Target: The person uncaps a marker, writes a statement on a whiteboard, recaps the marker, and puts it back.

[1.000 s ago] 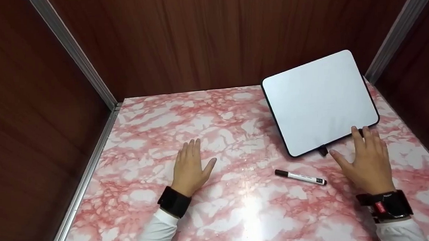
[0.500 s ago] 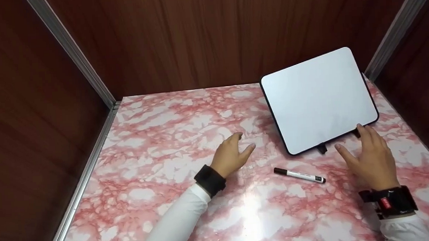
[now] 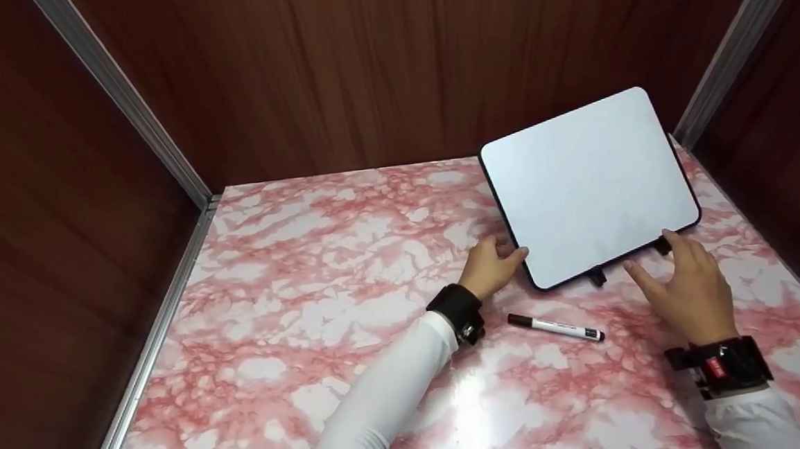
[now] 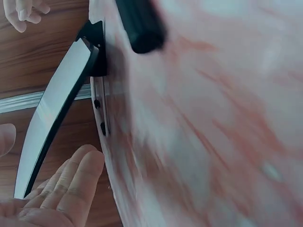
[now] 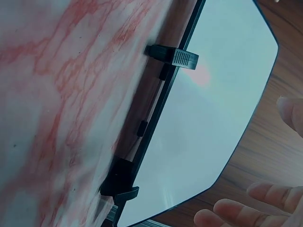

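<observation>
A white dry-erase board [image 3: 592,185] with a black rim leans back on a black stand, whose small feet show at its lower edge. My left hand [image 3: 491,267] is at the board's left edge, thumb in front and fingers behind. In the left wrist view its fingers [image 4: 78,184] are fairly straight and firm contact cannot be told. My right hand [image 3: 693,297] is spread by the lower right edge; in the right wrist view its fingers [image 5: 236,213] stand apart from the board. A white marker with a black cap [image 3: 555,327] lies on the table between the hands.
The table [image 3: 292,273] has a red and white marbled top. Dark wood panels [image 3: 335,76] close it in at the back and both sides, with metal strips [image 3: 121,89] at the corners. Black clips [image 5: 184,59] hold the board's lower edge.
My left hand has moved right across the table to the board's left edge. The right hand has shifted only slightly near the lower edge. Board and marker lie as before.
</observation>
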### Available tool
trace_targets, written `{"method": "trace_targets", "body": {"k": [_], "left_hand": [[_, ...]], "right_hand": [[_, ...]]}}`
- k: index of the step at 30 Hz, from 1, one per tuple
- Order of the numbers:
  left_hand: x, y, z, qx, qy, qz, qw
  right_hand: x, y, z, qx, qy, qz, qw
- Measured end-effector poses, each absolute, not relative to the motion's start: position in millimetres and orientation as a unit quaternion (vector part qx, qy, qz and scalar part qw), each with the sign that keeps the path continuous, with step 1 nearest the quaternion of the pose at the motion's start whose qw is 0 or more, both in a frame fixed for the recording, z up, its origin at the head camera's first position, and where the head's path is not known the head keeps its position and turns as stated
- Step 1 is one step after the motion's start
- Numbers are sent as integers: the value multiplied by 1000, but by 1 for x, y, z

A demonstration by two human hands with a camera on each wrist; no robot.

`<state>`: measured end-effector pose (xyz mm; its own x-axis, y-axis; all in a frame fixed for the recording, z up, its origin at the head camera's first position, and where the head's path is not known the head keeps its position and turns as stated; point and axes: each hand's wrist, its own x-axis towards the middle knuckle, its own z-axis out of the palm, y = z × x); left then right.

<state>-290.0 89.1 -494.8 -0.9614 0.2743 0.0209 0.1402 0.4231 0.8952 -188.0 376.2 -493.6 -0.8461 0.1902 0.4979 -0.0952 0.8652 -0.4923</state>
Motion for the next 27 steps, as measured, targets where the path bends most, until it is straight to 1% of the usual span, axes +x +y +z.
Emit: {"method": "trace_targets", "body": {"k": [5,8,12,27], "left_hand": [[-297,108,-498,126,816,561,63],[-299,115,-499,119,816,563,52],[-300,120,-500,109,823,556,36],[-310,102,-497,87,833,543,57]], "right_hand": [[-192,379,-493,-31,-923,264,278],[-195,381,-493,-32,-922,267,279],[-200,386,-493,-39,-925,270,266],[-227,406,-484,-92,-924,300,219]]}}
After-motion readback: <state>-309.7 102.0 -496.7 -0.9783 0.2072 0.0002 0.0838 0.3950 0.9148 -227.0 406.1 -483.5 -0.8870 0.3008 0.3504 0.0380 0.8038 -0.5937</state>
